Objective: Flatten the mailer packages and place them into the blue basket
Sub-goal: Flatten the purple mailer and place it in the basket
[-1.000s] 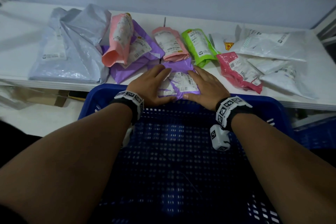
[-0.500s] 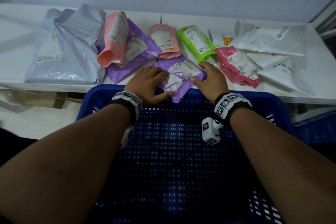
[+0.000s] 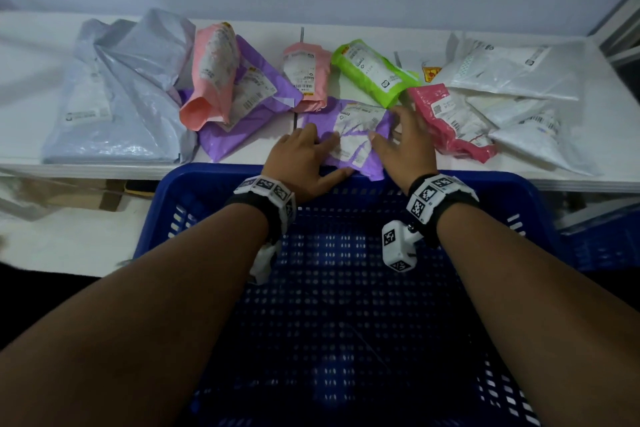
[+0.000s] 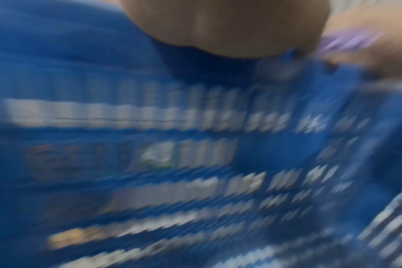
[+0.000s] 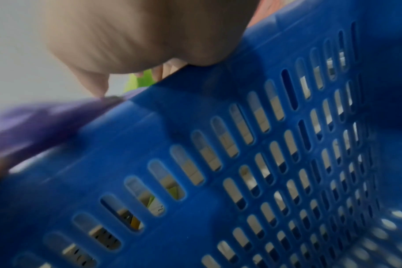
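Hands first: your left hand (image 3: 302, 159) lies palm down with fingers stretched flat across the near left part of the small purple mailer (image 3: 349, 135), thumb reaching along the far rim of the blue basket (image 3: 214, 180). Your right hand (image 3: 406, 146) lies flat too, fingers spread and relaxed, with the thumb on the mailer's white label and the fingers off its right edge beside the red mailer (image 3: 450, 121). Neither hand grips anything; both press or rest with straight fingers.

The small purple mailer sits at the near edge of the white table (image 3: 34, 55), its near corner hanging over the basket rim. In the right wrist view you see the same purple film (image 5: 34, 123) draped at the basket's slotted wall (image 5: 218, 163); the left wrist view is badly blurred and shows only blue mesh and a sliver of purple.

Farther out on the table, just beyond your hands, lie a pink mailer (image 3: 306, 76) and a green mailer (image 3: 372, 71). To the left, a larger purple mailer (image 3: 252, 107) lies under a salmon mailer (image 3: 211, 76), and at far left a big grey mailer (image 3: 117, 94) lies crumpled. To the right, white mailers (image 3: 512, 76) overlap one another. The basket stands near you, below the table edge, under both forearms.
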